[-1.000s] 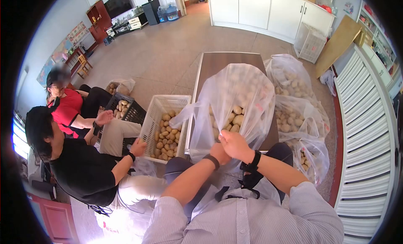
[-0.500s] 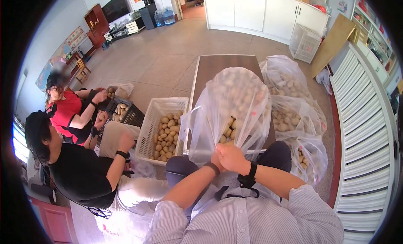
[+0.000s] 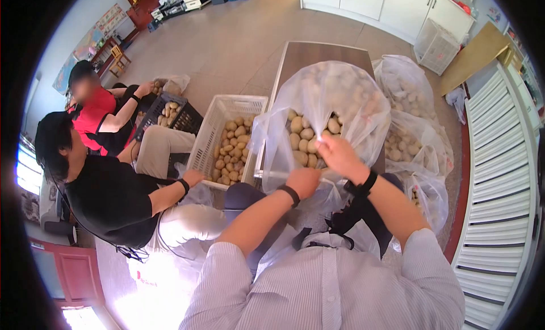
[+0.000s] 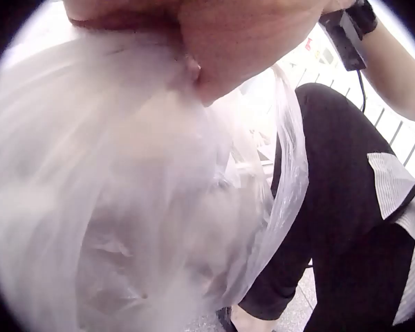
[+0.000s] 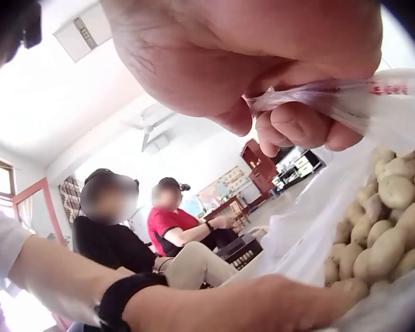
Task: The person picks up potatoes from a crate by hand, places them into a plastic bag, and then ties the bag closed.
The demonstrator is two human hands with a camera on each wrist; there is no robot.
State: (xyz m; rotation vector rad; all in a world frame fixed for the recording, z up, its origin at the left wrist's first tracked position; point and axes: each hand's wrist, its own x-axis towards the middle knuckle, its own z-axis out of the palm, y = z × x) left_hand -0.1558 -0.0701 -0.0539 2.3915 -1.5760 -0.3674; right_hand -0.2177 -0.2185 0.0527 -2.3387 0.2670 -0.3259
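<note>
A clear plastic bag of potatoes point(image 3: 363, 114) lies on the brown-topped table point(image 3: 304, 54), its mouth facing the wearer, bare potatoes showing inside. My right hand point(image 3: 340, 155) grips gathered plastic at the mouth; in the right wrist view curled fingers point(image 5: 301, 128) and thumb pinch a twisted strip of it. Lower and to the left, my left hand point(image 3: 304, 182) holds the bag's near edge. In the left wrist view that hand point(image 4: 242, 41) is against the cloudy plastic point(image 4: 145, 173), its fingertips mostly hidden. The two hands are apart.
A white crate point(image 3: 207, 122) of potatoes stands left of the table, beside a seated person in black point(image 3: 108, 193). Farther back, a person in red point(image 3: 99, 120) sits at a dark crate point(image 3: 190, 121). More potato bags point(image 3: 406, 86) stand along the right side, near a white railing point(image 3: 494, 176).
My hands have separated, the right moving up and to the right with the plastic. The bag's mouth is wider and shows more potatoes. The head view has tilted down.
</note>
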